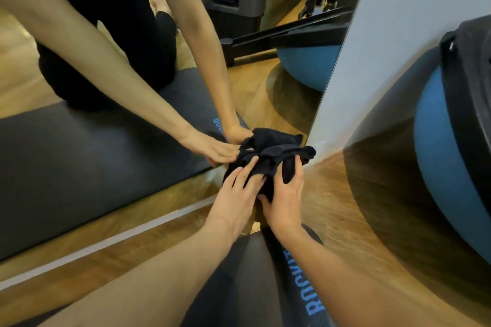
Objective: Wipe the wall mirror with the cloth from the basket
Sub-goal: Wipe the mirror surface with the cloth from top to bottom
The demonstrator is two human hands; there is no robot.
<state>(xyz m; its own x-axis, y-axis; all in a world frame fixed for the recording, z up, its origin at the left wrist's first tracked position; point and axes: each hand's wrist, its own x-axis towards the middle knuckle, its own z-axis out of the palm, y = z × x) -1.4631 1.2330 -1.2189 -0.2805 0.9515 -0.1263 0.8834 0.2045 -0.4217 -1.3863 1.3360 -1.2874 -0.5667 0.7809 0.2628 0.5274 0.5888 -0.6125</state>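
Note:
The wall mirror fills the left and upper part of the view, and its lower right corner meets the floor near the middle. A crumpled black cloth lies bunched against that corner. My left hand presses on the cloth with straight, spread fingers. My right hand holds the cloth's right side, with a fold draped over the fingers and the thumb tucked under it. The glass reflects both arms and the cloth. No basket is in view.
A blue exercise ball with a dark garment over it stands close on the right by the white wall. A black mat with blue lettering lies under me on the wooden floor. The mirror reflects a grey step platform and dark equipment.

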